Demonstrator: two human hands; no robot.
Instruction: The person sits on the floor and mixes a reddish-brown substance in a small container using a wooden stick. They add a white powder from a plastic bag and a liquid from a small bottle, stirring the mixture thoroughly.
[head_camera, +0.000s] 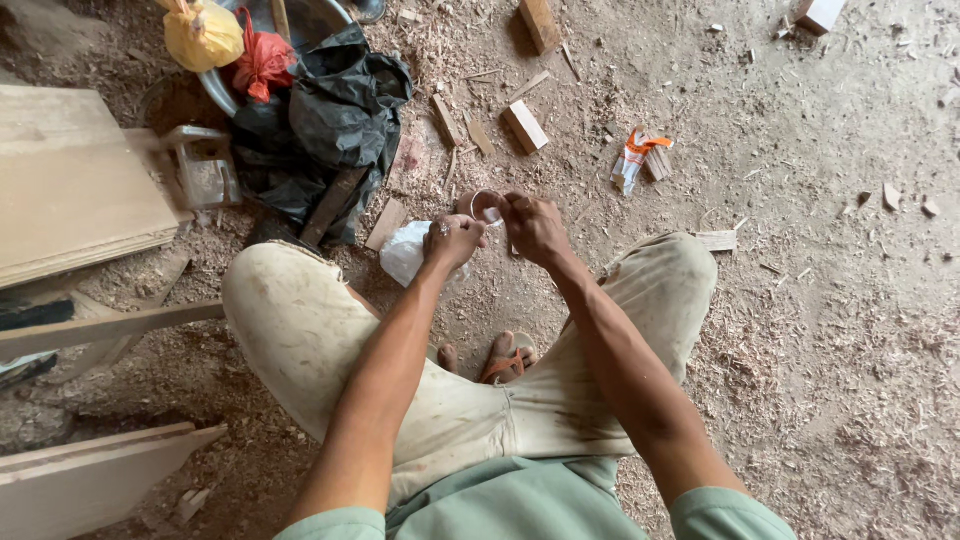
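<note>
Clear small ring-like thing pinched between both hands, left, right, its kind unclear

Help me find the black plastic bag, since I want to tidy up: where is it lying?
In the head view the black plastic bag lies on the sawdust floor, upper left of both hands, against the metal basin holding the yellow bag and red bag.

**Dust, wood and plastic**

The floor is rough earth strewn with sawdust and matt wood offcuts. A glossy black plastic bag lies crumpled beside a dull metal basin. The trousers are stained, coarse pale cloth. The board is smooth, unfinished wood.
</note>
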